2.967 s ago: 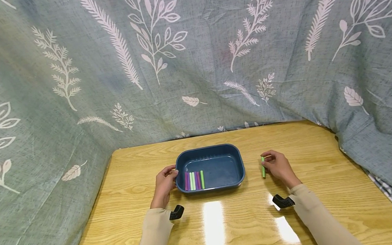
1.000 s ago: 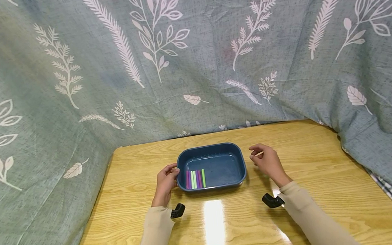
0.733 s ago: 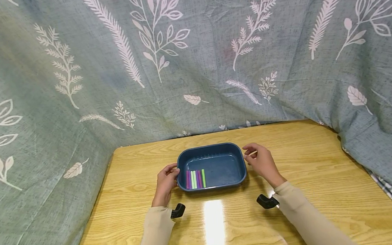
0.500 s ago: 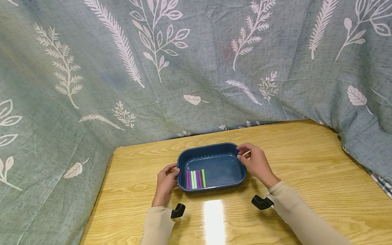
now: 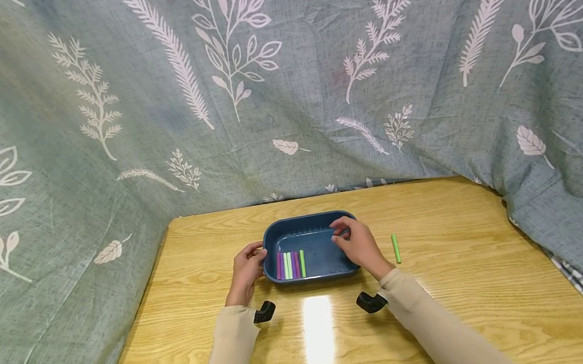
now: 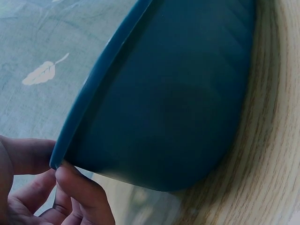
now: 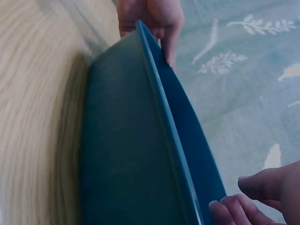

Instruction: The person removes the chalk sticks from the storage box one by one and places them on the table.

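Observation:
My left hand (image 5: 246, 271) pinches the left rim of a dark blue plastic tray (image 5: 310, 280) between thumb and fingers; the left wrist view shows this grip on the tray's rim (image 6: 77, 112) close up. Over the tray's right side hovers my right hand (image 5: 361, 243), thumb and fingers loosely bent and apart, with nothing between them. Several chalk-like sticks stand side by side at the tray's front left: a purple stick (image 5: 279, 266), pale green ones, more purple ones and a bright green stick (image 5: 303, 263). Another green stick (image 5: 396, 248) lies on the table right of my right hand.
Wooden table top (image 5: 205, 321) surrounds the tray, with a bright reflection in front of it. A grey-green leaf-patterned cloth (image 5: 286, 93) hangs behind and at both sides. A black wrist mount (image 5: 371, 302) juts from my right sleeve; the left sleeve has one too.
Earlier my right hand held a green stick right of the tray; the stick now lies on the table. That hand has moved left over the tray. My left hand keeps its grip.

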{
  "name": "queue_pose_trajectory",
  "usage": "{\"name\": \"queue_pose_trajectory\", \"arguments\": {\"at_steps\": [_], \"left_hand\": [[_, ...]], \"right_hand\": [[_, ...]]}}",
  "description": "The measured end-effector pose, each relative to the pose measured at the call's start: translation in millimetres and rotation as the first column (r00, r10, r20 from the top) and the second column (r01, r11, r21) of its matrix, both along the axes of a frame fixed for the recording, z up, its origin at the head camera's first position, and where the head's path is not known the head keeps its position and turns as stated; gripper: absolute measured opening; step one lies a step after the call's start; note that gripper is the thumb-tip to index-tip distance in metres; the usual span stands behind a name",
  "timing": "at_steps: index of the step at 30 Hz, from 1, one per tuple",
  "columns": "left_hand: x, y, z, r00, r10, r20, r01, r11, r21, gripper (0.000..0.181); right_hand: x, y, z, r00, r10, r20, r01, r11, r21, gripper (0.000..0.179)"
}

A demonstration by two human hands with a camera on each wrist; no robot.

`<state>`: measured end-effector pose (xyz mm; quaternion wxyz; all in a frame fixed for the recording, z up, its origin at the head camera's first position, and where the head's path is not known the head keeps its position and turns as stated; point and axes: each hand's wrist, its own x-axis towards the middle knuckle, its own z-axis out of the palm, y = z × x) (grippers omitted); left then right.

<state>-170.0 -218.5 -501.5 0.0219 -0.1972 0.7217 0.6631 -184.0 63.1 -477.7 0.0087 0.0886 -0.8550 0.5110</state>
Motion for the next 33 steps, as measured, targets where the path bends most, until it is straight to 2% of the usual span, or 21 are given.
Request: {"name": "queue_pose_trajectory", "arguments": {"at_steps": [5,10,13,25,33], "left_hand": [[1.1,-0.3,0.3,1.0,-0.008,0.006,0.008,1.0,0.001,0.031],[1.8,-0.4,0.8,1.0,-0.01,0.006,0.01,1.0,0.006,0.031],[1.4,0.1,0.6,1.0,-0.008,0.005,0.008,1.0,0.012,0.031],[2.6,1.4,1.8,1.0,-0.003,-0.005,0.003,1.0,0.013,0.031],[1.6,1.4,-1.4,1.0,0.003,-0.013,-0.003,1.0,0.024,0.03]], "right_hand": [[0.2,-18.1,-3.3,0.999,0.034,0.012,-0.034,0.999,-0.005,0.023],[-1.2,-32.7,-10.1,0.995,0.063,0.073,-0.06,0.997,-0.045,0.023],[-2.5,-38.7,-14.1,0.99,0.075,0.118,-0.067,0.995,-0.07,0.024],[-5.9,-56.1,-17.4,0.979,0.105,0.177,-0.087,0.99,-0.108,0.024],[-8.2,-66.0,-20.1,0.97,0.12,0.209,-0.109,0.992,-0.062,0.024]]}}
